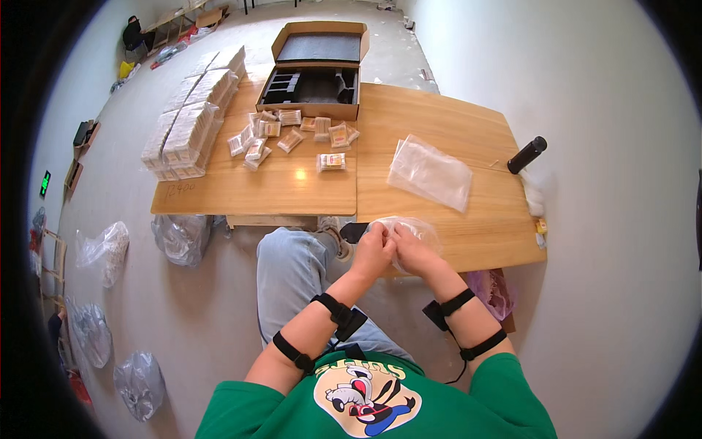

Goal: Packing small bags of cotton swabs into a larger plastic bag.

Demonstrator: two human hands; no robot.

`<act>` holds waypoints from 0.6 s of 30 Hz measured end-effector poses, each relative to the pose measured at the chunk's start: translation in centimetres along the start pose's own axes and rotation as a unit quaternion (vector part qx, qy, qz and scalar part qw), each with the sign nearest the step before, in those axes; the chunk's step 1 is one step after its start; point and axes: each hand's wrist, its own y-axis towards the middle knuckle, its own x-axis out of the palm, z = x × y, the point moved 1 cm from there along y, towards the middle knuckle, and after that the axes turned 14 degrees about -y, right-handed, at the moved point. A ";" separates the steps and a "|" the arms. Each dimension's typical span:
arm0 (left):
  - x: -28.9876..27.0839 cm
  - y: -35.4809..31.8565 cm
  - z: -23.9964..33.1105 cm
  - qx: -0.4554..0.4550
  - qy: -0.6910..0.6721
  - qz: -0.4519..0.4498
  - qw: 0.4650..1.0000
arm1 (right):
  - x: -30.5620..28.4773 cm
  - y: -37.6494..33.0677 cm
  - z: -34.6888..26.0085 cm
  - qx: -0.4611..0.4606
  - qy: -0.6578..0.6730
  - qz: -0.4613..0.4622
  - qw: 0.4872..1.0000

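Note:
My two hands meet at the near edge of the wooden table point(409, 102). My left hand point(373, 251) and my right hand point(414, 251) both have their fingers closed on a clear plastic bag point(424, 230), close together at its edge. The bag spreads crumpled behind and to the right of the fingers; its contents, if any, cannot be made out. Flat clear plastic bags point(431, 174) lie in a pile just beyond. Several small clear-wrapped packs point(331, 162) with pale, stick-like contents are scattered left of centre, out of reach of both hands.
An open cardboard box point(308, 110) with black foam inside stands at the table's back. Large wrapped stacks of packs point(191, 135) line the left side. A black bottle point(526, 155) stands near the right edge. Below on the left are filled plastic bags point(139, 385) on the floor.

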 end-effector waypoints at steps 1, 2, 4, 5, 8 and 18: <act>-0.6 -0.1 -0.1 0.007 -0.001 0.004 1.000 | -0.7 0.0 -0.3 -0.014 0.062 -0.033 0.997; -1.0 -0.1 -0.1 0.015 -0.001 0.007 1.000 | -1.2 0.2 -0.6 -0.026 0.124 -0.066 0.990; -1.0 0.0 -0.4 -0.012 -0.020 -0.008 1.000 | -1.6 1.1 -0.3 -0.013 0.102 -0.104 0.989; -0.9 0.0 -0.5 -0.036 -0.038 -0.021 0.998 | -1.5 1.5 -0.1 -0.002 0.078 -0.138 0.987; -0.5 0.1 -0.1 -0.066 -0.048 -0.036 0.996 | -0.2 2.2 -0.3 0.026 0.038 -0.172 0.984; -2.7 2.7 1.4 -0.199 -0.080 -0.288 0.933 | 0.9 3.1 0.6 0.044 0.013 -0.200 0.979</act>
